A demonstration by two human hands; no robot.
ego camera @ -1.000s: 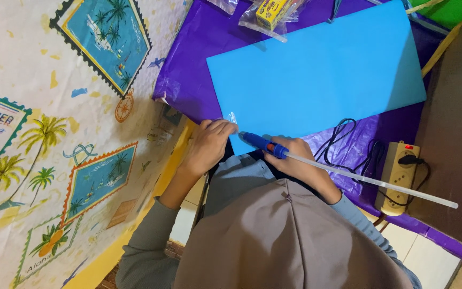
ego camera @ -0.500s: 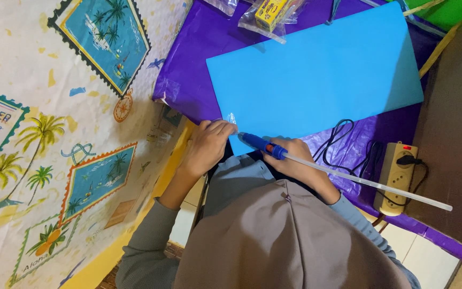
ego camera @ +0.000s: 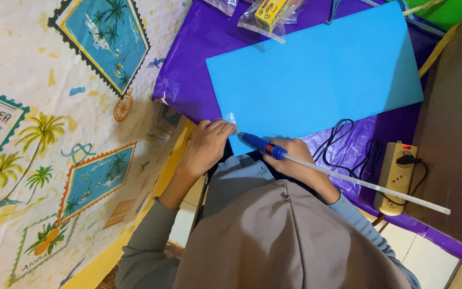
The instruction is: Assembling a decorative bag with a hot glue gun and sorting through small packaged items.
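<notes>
A large light blue sheet (ego camera: 316,75) lies flat on a purple table cover (ego camera: 199,53). My left hand (ego camera: 207,147) rests its fingertips on the sheet's near corner, by a small clear scrap. My right hand (ego camera: 295,163) grips a blue glue gun (ego camera: 260,144), its nozzle touching the sheet's near edge. A long white glue stick (ego camera: 370,184) juts out of the gun's back toward the right.
A beige power strip (ego camera: 394,176) with a black plug and a coiled black cable (ego camera: 346,142) lies right of my right hand. Clear bags with a yellow box (ego camera: 268,13) sit at the far edge. A brown board (ego camera: 450,128) stands right; a tropical-print cloth (ego camera: 54,134) hangs left.
The view has shifted slightly. Both hands stay at the sheet's near corner with the glue gun's nozzle on the edge.
</notes>
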